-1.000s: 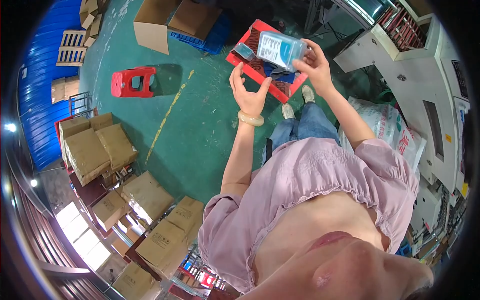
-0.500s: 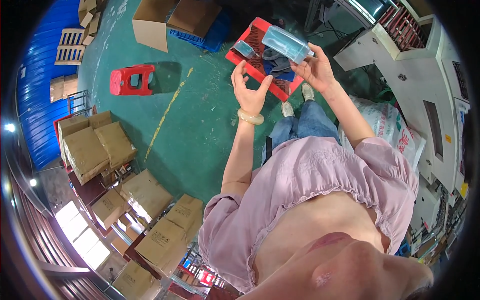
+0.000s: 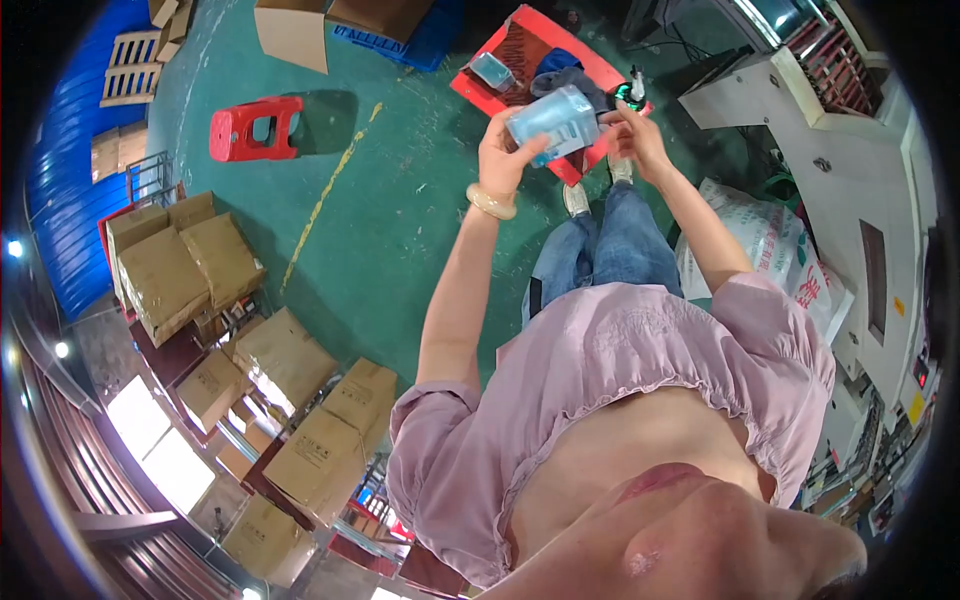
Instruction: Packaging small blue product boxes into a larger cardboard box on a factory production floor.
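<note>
My left hand (image 3: pixel 503 158) is closed on a clear, bluish rectangular plastic container (image 3: pixel 556 122), with the thumb across its near face. The container is tilted and slightly blurred. Close to its right end is my right hand (image 3: pixel 640 142), its fingers bent and smeared by motion, so whether they grip anything is unclear. Just beyond those fingers shows a small black, green and white object (image 3: pixel 632 92) of a kind I cannot make out. Under the container lies a red crate (image 3: pixel 487 98), holding a second clear bluish container (image 3: pixel 490 70) and dark cloth (image 3: pixel 565 78).
A red stool (image 3: pixel 255 129) stands on the green floor to the left. Cardboard boxes (image 3: pixel 165 285) are stacked further left and below. A pale machine (image 3: pixel 800 150) flanks my right side, with a white printed sack (image 3: pixel 765 245) beside my legs. A blue crate (image 3: pixel 400 45) sits at the top.
The container has gone from my right hand to my left and come lower. My left hand, open before, has closed on it. The black, green and white object has come into sight.
</note>
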A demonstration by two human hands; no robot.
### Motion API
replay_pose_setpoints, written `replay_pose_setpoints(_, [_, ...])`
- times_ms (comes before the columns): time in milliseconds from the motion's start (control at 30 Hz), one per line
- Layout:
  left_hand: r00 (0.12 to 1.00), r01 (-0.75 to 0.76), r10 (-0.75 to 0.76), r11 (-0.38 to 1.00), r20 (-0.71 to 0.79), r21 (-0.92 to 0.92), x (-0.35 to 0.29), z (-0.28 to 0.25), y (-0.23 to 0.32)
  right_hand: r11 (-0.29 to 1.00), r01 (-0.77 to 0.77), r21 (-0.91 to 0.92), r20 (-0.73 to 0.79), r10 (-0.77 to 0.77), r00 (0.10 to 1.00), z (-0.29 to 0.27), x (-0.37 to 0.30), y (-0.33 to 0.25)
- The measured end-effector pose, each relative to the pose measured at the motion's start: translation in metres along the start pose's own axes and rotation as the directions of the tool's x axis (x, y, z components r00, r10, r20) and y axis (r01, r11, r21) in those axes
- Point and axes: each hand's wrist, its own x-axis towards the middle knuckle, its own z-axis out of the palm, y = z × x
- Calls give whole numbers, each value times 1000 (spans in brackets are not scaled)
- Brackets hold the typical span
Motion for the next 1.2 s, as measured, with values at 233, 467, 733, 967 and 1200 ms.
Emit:
replay_pose_setpoints(233, [784, 354, -617, 529, -64, -771, -21, -1, -25, 426, 338, -839, -175, -801, 573, -72, 90, 72])
replay_pose_setpoints(467, [854, 178, -339, 903, -396, -390, -10, 11, -57, 561, 424, -711, -144, -706, 693, -74, 140, 50])
replay_pose_setpoints(733, [880, 138, -82, 987, -467, 87, -8, 20, -86, 591, 628, -506, 463, -428, 776, -32, 51, 20])
replay_pose_setpoints(967, [904, 157, -42, 959, -426, 237, -4, 25, -91, 692, 334, -639, 298, -178, 938, -9, 25, 15])
replay_pose_setpoints(1200, [917, 123, 39, 919, -397, 375, 3, 26, -84, 629, 355, -691, 313, -183, 932, -11, 28, 15])
